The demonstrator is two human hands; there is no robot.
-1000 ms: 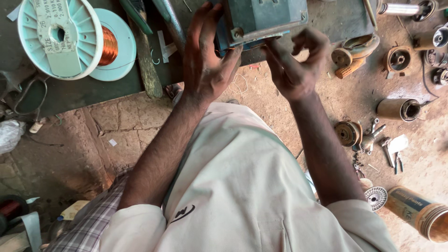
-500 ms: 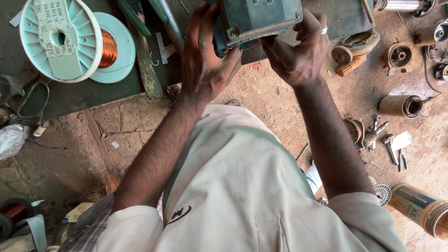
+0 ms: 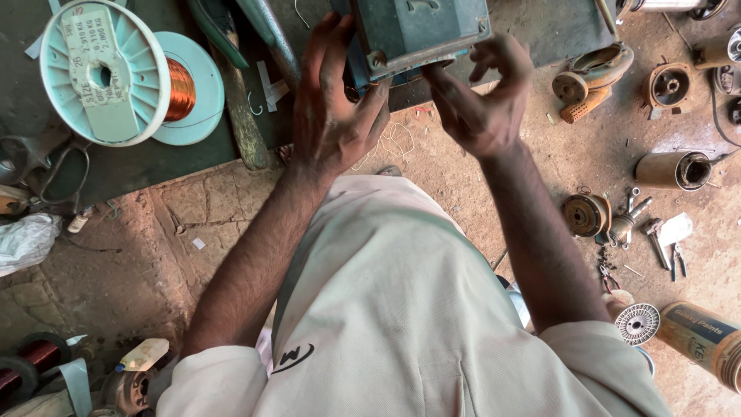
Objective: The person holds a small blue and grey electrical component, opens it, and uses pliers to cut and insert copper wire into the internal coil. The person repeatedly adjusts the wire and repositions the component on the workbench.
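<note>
Right hand (image 3: 482,100) lower now, grip apparently half-open under grey box (image 3: 421,31).

Seen from above, the left hand (image 3: 332,116) lay spread against the near left side of a blue-green metal housing (image 3: 417,35) at the edge of a dark bench (image 3: 139,166), fingers splayed upward. The right hand (image 3: 482,104) hovered just under the housing's lower right corner, fingers curled and loosely apart. A pale plastic spool of copper wire (image 3: 123,73) rested on the bench to the left. Rusty motor parts (image 3: 610,216) and pliers (image 3: 675,259) were scattered over the stone floor (image 3: 193,216) on the right.
</note>
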